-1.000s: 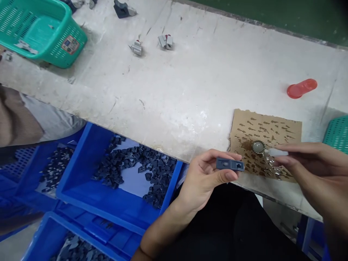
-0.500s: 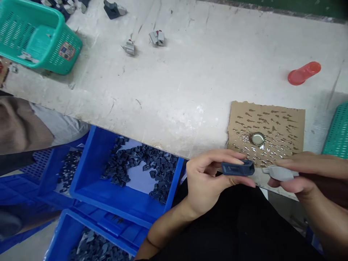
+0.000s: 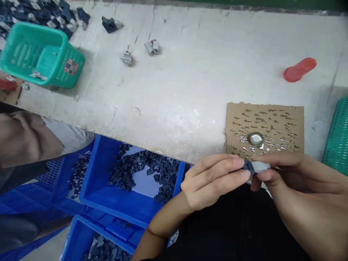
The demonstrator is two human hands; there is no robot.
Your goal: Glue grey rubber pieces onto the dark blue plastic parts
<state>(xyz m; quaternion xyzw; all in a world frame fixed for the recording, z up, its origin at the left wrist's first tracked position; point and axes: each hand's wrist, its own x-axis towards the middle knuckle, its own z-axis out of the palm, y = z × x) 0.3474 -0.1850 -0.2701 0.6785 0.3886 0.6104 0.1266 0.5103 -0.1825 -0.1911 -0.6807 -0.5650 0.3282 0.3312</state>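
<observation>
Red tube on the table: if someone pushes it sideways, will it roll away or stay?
The red tube lies on its side and looks round, so it would probably roll on the flat table. One end seems wider, so it may curve rather than run straight. It looks like plastic, likely light.

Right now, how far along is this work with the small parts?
Done, it seems: a few joined pieces lie far back on the table. In hand: the left hand presses a dark blue part against a grey piece in the right hand. Left: many loose dark parts in the blue bin.
</observation>
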